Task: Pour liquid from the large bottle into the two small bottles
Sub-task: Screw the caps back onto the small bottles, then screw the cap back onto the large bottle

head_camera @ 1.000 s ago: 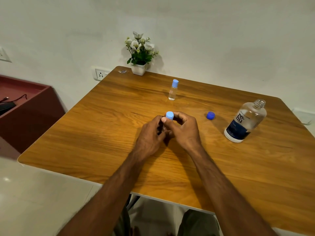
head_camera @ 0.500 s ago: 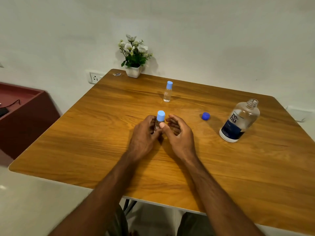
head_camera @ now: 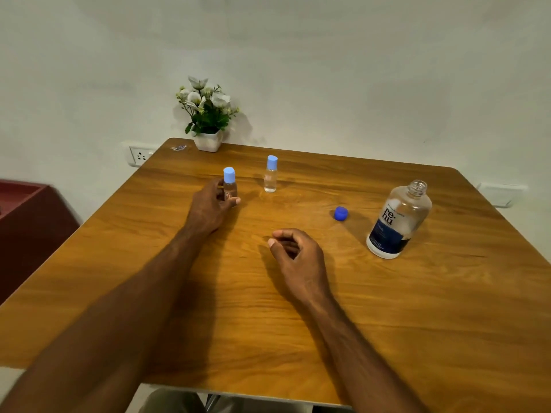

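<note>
My left hand grips a small clear bottle with a light blue cap, held upright at the far middle of the wooden table. To its right a second small capped bottle stands alone. My right hand rests near the table's middle, fingers loosely curled, holding nothing. The large clear bottle with a dark blue label stands uncapped at the right. Its dark blue cap lies on the table to the left of it.
A white pot of white flowers stands at the table's far edge against the wall. A wall socket is left of the table, and a dark red cabinet stands at the far left.
My right hand has let go of the small bottle and drawn back. My left hand has carried that capped bottle away to the far left, beside the other small bottle.
</note>
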